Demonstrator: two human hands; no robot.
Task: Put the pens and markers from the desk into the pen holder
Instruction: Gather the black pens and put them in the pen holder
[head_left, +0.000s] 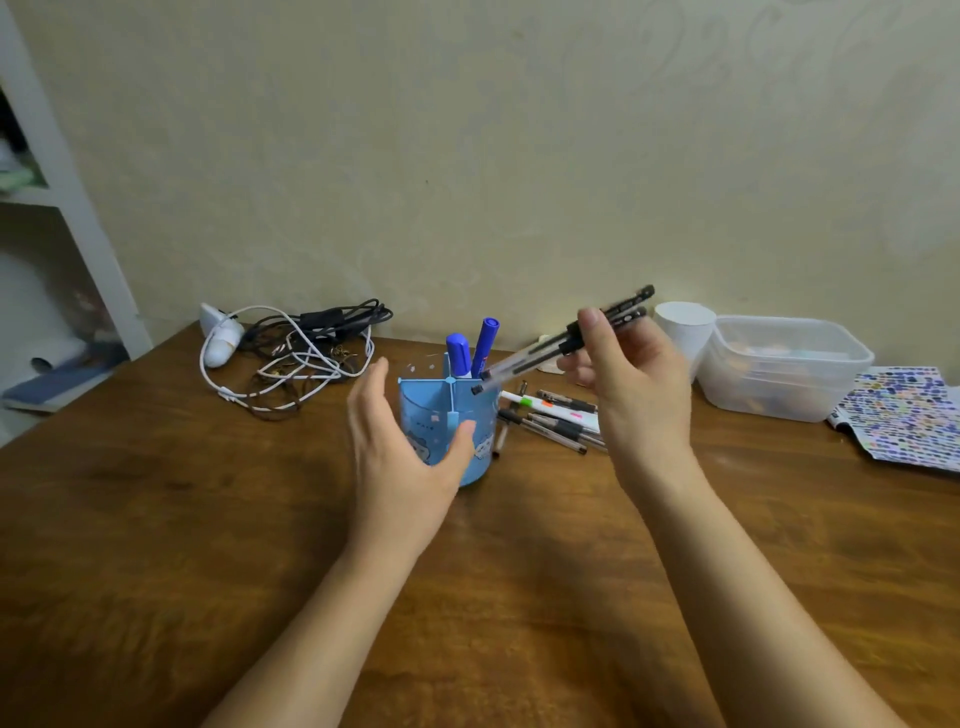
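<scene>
The right hand (631, 384) grips two clear black-capped pens (540, 356), tips slanting over the blue holder (467, 415). The left hand (402, 452) cups the holder, fingers spread. Inside stand two blue markers (460, 353); more pens (556, 423) lie just right on the surface (208, 519).

right hand (631, 379) holds two pens (524, 361) tilted over the blue pen holder (441, 415); left hand (400, 457) cups it.
</scene>
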